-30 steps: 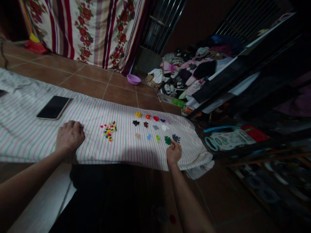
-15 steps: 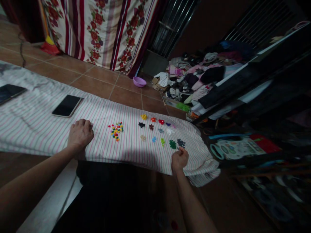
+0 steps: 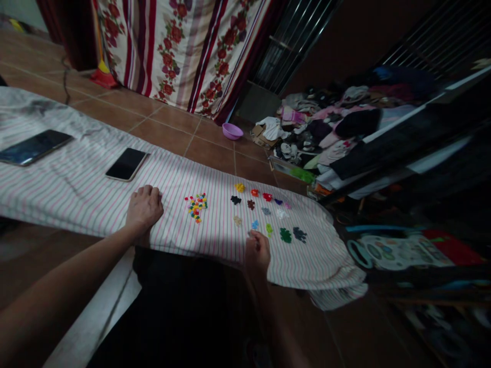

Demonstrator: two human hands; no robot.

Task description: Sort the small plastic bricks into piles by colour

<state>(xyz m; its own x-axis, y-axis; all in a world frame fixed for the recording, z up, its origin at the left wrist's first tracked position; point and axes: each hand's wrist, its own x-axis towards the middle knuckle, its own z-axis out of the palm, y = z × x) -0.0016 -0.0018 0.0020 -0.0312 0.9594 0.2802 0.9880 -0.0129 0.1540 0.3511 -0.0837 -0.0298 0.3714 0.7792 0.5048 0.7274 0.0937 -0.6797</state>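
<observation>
While the left hand (image 3: 144, 207) rests curled and empty on the striped cloth (image 3: 76, 189), left of the mixed beads (image 3: 197, 206), the right hand (image 3: 257, 251) is loosely closed near the sorted piles (image 3: 268, 214); whether it holds anything I cannot tell.

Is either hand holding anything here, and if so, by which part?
The left hand rests knuckles-up on the striped cloth, with nothing seen in it. The right hand is curled near the light blue pieces; whether it holds one cannot be told.

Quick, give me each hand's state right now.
Left hand: curled, resting knuckles-up on the striped cloth, nothing visibly held.
Right hand: loosely closed near the blue pile; contents cannot be told.
</observation>
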